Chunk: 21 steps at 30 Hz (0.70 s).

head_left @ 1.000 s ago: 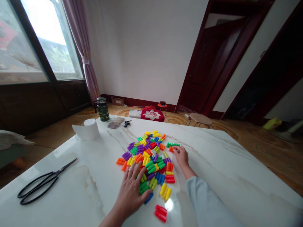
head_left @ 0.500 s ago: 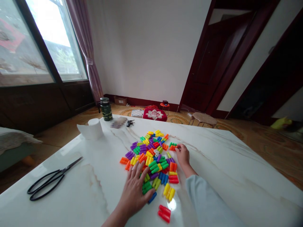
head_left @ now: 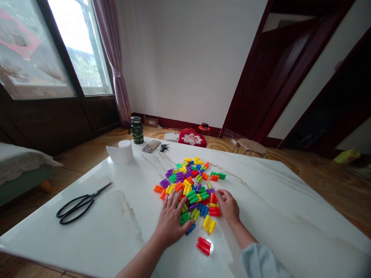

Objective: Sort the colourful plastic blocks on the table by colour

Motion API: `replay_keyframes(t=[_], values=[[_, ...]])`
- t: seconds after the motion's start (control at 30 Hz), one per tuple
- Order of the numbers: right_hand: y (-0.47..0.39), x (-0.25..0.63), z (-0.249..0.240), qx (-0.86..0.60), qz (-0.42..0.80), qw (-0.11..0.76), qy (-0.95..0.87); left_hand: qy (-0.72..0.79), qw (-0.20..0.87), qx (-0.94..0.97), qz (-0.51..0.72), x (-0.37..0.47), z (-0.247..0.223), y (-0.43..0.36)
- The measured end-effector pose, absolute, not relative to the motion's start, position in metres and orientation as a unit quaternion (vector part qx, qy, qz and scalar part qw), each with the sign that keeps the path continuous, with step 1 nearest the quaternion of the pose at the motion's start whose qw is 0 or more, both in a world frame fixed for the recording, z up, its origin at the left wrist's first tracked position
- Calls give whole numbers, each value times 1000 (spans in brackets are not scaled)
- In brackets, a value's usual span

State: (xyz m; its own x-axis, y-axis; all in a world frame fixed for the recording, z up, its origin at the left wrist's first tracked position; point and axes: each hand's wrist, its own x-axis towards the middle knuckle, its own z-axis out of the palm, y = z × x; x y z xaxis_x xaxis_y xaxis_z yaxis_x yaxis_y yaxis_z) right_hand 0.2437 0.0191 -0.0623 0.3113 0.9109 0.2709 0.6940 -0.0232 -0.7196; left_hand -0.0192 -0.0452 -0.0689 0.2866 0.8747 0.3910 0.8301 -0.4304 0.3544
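Observation:
A pile of bright plastic toy pieces (head_left: pixel 179 176), shaped like joined tubes, lies mid-table in several colours. My left hand (head_left: pixel 174 222) lies across the near left side of the pile, fingers spread over green and yellow pieces. My right hand (head_left: pixel 228 206) is at the pile's right edge, beside an orange piece (head_left: pixel 213 198); its fingers are loosely bent, with nothing visible in them. Beyond it, a row of green and orange pieces (head_left: pixel 217 176) sits apart from the pile. Closer to me are a yellow piece (head_left: pixel 209 224) and a red piece (head_left: pixel 203 246).
Black-handled scissors (head_left: pixel 84 203) lie on the left of the white marble-patterned table (head_left: pixel 278 216). Along the far left stand a white paper roll (head_left: pixel 121 153) and a dark green camouflage flask (head_left: pixel 137 130), near a phone (head_left: pixel 151 146) and keys (head_left: pixel 164 147). A stool (head_left: pixel 251 146) stands beyond the table.
My right hand has let go of the green and orange pieces and come back toward me along the pile's edge. My left hand stays on the pile. The camera view has shifted slightly.

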Motion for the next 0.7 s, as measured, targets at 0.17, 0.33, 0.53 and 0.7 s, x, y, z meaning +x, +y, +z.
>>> replay_keyframes(t=[0.17, 0.33, 0.53, 0.7], values=[[10, 242, -63, -675, 172, 390, -602, 530, 38, 798, 284, -19, -70, -46], [19, 239, -63, -622, 277, 446, -582, 531, 38, 797, 286, -19, -70, -46], [23, 238, -56, -606, 315, 481, -550, 526, 31, 797, 295, -19, -73, -44], [16, 237, -52, -619, 319, 481, -533, 526, 29, 797, 294, -19, -73, -44]])
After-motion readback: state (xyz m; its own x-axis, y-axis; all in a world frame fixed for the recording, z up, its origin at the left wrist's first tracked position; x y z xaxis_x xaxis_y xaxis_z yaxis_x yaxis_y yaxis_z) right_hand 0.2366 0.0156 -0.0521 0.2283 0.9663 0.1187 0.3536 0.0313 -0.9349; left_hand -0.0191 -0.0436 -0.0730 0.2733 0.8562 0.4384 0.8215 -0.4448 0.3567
